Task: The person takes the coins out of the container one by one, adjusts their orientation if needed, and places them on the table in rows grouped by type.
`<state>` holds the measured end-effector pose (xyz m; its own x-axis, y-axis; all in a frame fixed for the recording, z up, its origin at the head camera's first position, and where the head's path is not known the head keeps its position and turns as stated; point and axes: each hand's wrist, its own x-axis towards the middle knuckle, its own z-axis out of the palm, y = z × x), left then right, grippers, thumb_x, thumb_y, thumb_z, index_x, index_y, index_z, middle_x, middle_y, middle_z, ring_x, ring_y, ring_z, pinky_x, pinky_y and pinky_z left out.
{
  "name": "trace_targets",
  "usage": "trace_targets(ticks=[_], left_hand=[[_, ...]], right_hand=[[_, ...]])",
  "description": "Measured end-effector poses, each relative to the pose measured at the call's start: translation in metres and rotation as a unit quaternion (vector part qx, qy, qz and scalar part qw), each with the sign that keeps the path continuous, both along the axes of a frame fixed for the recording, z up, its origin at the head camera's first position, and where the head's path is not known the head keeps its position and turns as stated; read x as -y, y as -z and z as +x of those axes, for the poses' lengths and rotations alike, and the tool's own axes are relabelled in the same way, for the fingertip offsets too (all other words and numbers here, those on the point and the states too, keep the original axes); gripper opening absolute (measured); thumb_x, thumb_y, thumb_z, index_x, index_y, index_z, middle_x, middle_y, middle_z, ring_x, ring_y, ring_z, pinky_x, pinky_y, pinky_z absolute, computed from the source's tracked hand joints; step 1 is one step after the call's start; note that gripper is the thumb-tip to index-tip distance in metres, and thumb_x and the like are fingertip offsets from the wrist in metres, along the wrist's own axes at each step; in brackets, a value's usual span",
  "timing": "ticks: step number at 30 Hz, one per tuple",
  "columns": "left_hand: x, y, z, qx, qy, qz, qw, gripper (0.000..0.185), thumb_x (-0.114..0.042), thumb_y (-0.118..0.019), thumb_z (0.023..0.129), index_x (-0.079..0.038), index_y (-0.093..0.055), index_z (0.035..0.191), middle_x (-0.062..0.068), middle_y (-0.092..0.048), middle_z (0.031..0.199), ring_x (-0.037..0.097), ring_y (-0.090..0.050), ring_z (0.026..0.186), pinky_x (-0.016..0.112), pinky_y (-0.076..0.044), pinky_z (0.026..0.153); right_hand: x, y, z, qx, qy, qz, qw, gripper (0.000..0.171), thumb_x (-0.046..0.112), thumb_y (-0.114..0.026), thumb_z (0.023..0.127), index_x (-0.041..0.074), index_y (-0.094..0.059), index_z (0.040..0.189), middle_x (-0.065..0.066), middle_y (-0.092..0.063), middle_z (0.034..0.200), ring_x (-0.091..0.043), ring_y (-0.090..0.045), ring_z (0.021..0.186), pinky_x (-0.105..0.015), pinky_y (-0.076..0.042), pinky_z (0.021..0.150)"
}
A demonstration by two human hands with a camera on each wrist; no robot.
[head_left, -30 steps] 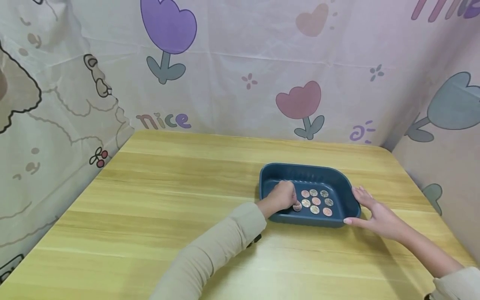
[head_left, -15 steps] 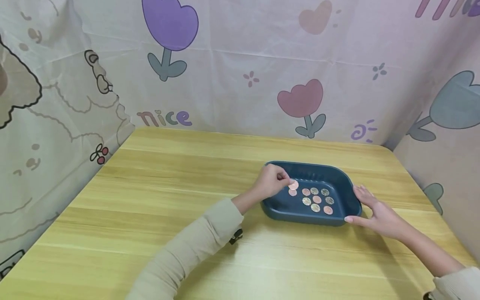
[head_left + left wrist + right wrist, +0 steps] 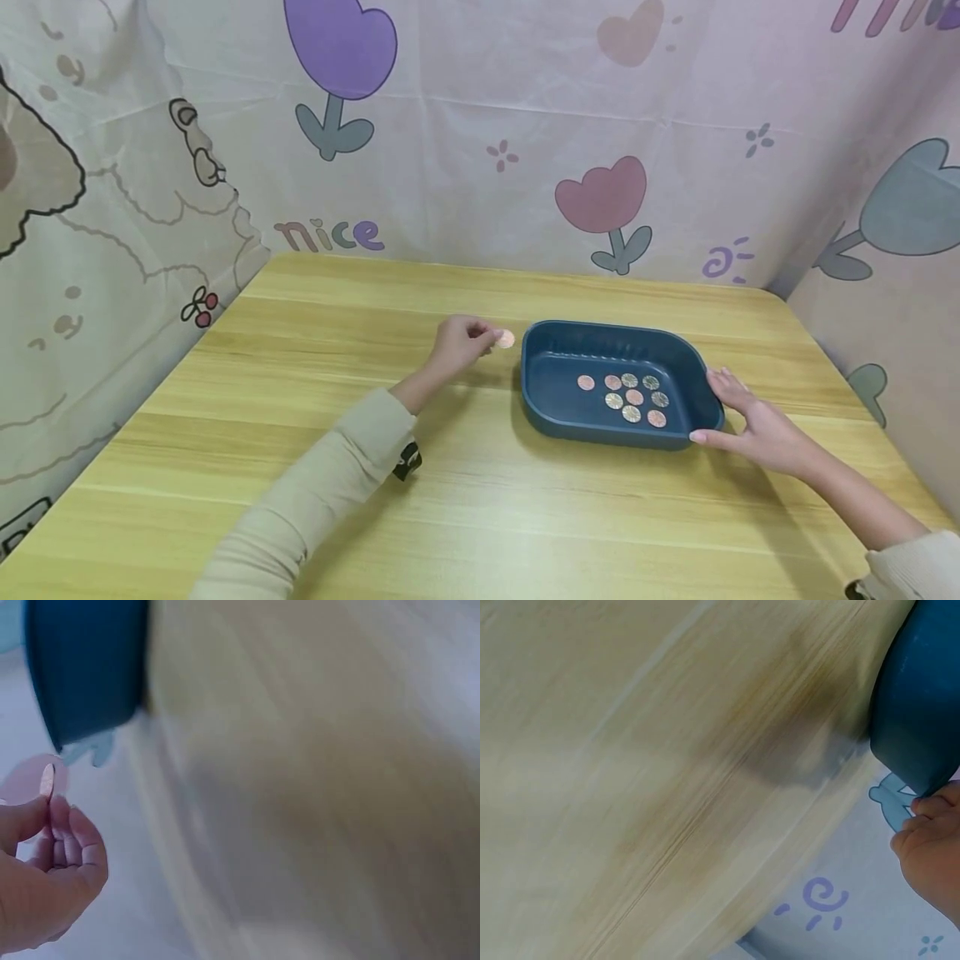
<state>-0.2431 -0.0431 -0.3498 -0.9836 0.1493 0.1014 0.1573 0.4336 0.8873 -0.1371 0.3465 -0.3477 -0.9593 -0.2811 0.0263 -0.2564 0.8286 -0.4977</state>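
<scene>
Toward the back middle of the table, my left hand (image 3: pixel 455 344) pinches a copper-coloured coin (image 3: pixel 506 338) between thumb and fingertips, just left of the dark blue tray (image 3: pixel 592 431). The left wrist view shows this coin (image 3: pixel 47 780) edge-on, standing up from the fingertips. Inside the tray lie several flat coins (image 3: pixel 633 397) in copper, gold and darker tones, grouped toward its right half. One copper coin (image 3: pixel 586 382) sits apart, left of the group. My right hand (image 3: pixel 757 433) holds the tray's right end, thumb at the near corner and fingers along the side.
The wood-grain table (image 3: pixel 315 367) spreads left and in front of the tray. A patterned cloth (image 3: pixel 465 150) hangs behind and at both sides. A small black clip-like object (image 3: pixel 407 461) shows under the left sleeve (image 3: pixel 322 492).
My left hand has lifted one copper coin from inside the tray and carried it left, past the tray's left wall. The right hand keeps its place on the tray.
</scene>
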Motion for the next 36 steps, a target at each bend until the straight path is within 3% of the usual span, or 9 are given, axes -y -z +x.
trace_targets(ticks=[3,6,14,18,22,25,28,33,36], left_hand=[[0.009,0.007,-0.003,0.024,-0.008,-0.036,0.9990,0.023,-0.013,-0.064,0.087,0.004,-0.066,0.071,0.010,-0.065,0.066,0.007,-0.049,0.052,0.017,-0.041,0.050],[0.015,0.015,-0.006,0.052,-0.007,-0.076,0.9958,0.029,-0.011,-0.063,0.087,0.004,-0.063,0.062,0.009,-0.065,0.062,0.007,-0.046,0.051,0.016,-0.035,0.046],[0.015,0.027,-0.015,0.086,0.012,-0.140,0.9864,0.027,-0.009,-0.064,0.086,0.006,-0.065,0.063,0.017,-0.072,0.089,0.008,-0.048,0.056,0.014,-0.034,0.047],[0.009,0.026,-0.018,0.075,0.005,-0.191,0.9787,0.031,-0.011,-0.068,0.083,0.003,-0.064,0.056,0.012,-0.067,0.063,0.007,-0.041,0.048,0.016,-0.033,0.047],[0.003,0.026,-0.019,0.067,-0.019,-0.232,0.9702,0.043,-0.014,-0.073,0.079,-0.008,-0.049,0.043,-0.003,-0.039,0.041,0.007,-0.031,0.045,0.017,-0.028,0.046],[0.001,0.026,-0.018,0.065,-0.030,-0.229,0.9707,0.051,-0.012,-0.071,0.080,-0.013,-0.038,0.041,-0.006,-0.032,0.041,0.007,-0.028,0.045,0.018,-0.026,0.045],[-0.002,0.023,-0.015,0.039,-0.032,-0.200,0.9784,0.046,-0.012,-0.068,0.083,-0.011,-0.041,0.046,-0.005,-0.036,0.045,0.007,-0.031,0.046,0.017,-0.027,0.045],[-0.015,0.011,-0.007,-0.047,-0.017,-0.114,0.9922,0.022,-0.013,-0.066,0.086,-0.002,-0.059,0.068,0.004,-0.055,0.061,0.009,-0.044,0.055,0.017,-0.038,0.052],[-0.030,0.003,-0.002,-0.099,0.009,-0.068,0.9927,0.019,-0.014,-0.065,0.086,0.002,-0.064,0.075,0.010,-0.062,0.067,0.010,-0.048,0.056,0.018,-0.041,0.054]], right_hand=[[0.000,0.000,0.000,0.001,0.000,-0.001,1.000,0.094,0.031,-0.073,0.078,-0.007,-0.018,0.144,-0.035,-0.013,0.147,-0.050,-0.007,0.138,-0.070,-0.015,0.100],[-0.001,0.001,-0.001,0.001,-0.002,0.000,1.000,0.094,0.032,-0.073,0.078,-0.007,-0.018,0.143,-0.035,-0.013,0.147,-0.049,-0.007,0.138,-0.070,-0.015,0.100],[-0.001,0.001,-0.002,-0.001,-0.004,0.006,1.000,0.094,0.032,-0.073,0.078,-0.008,-0.019,0.143,-0.035,-0.013,0.147,-0.050,-0.008,0.137,-0.069,-0.016,0.101],[0.000,-0.001,-0.002,0.001,-0.004,0.008,1.000,0.094,0.032,-0.073,0.077,-0.009,-0.019,0.143,-0.035,-0.014,0.147,-0.049,-0.008,0.138,-0.069,-0.015,0.101],[0.001,-0.002,-0.002,0.003,-0.006,0.008,1.000,0.094,0.032,-0.073,0.077,-0.009,-0.019,0.143,-0.035,-0.015,0.147,-0.049,-0.007,0.138,-0.069,-0.015,0.101],[0.001,-0.002,-0.002,0.003,-0.006,0.008,1.000,0.094,0.032,-0.073,0.077,-0.008,-0.019,0.143,-0.035,-0.015,0.147,-0.050,-0.008,0.138,-0.069,-0.015,0.101],[0.001,-0.002,-0.001,0.003,-0.005,0.008,1.000,0.094,0.032,-0.074,0.077,-0.009,-0.020,0.143,-0.036,-0.015,0.146,-0.050,-0.008,0.137,-0.069,-0.015,0.100],[0.001,-0.003,-0.001,0.004,-0.004,0.007,1.000,0.094,0.032,-0.074,0.077,-0.009,-0.020,0.143,-0.035,-0.015,0.146,-0.050,-0.009,0.137,-0.069,-0.016,0.100],[0.000,-0.002,-0.001,0.005,-0.003,0.009,1.000,0.094,0.032,-0.074,0.077,-0.009,-0.020,0.143,-0.035,-0.015,0.147,-0.050,-0.010,0.137,-0.069,-0.016,0.100]])
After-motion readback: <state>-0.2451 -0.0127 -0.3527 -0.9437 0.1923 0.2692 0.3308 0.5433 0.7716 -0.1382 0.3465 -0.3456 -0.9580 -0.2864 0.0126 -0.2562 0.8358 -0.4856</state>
